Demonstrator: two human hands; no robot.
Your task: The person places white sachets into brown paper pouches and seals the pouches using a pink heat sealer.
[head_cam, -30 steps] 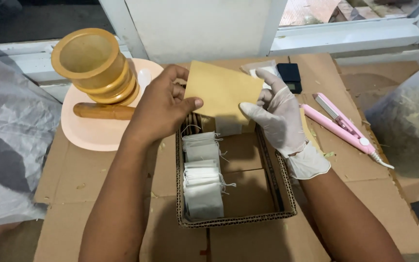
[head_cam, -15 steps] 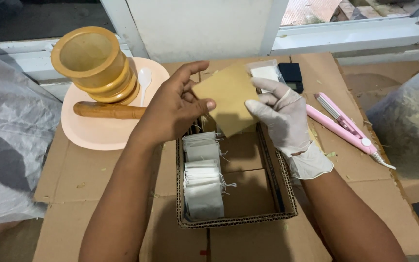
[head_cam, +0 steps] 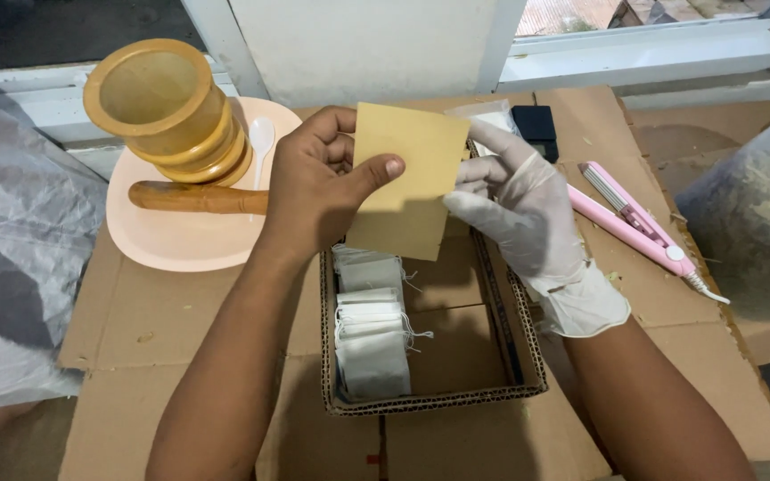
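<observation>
Lifted a little higher than half a second ago, tan paper pouch (head_cam: 407, 174) pinched between bare left hand (head_cam: 318, 191) and gloved right hand (head_cam: 519, 209), above cardboard tray (head_cam: 443, 401) of tea bags (head_cam: 372, 325).

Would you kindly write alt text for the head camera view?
Two hands hold a tan paper envelope above a cardboard tray of white tea bags: the bare left hand and gloved right hand. A wooden mortar and pestle sit on a peach plate.
</observation>
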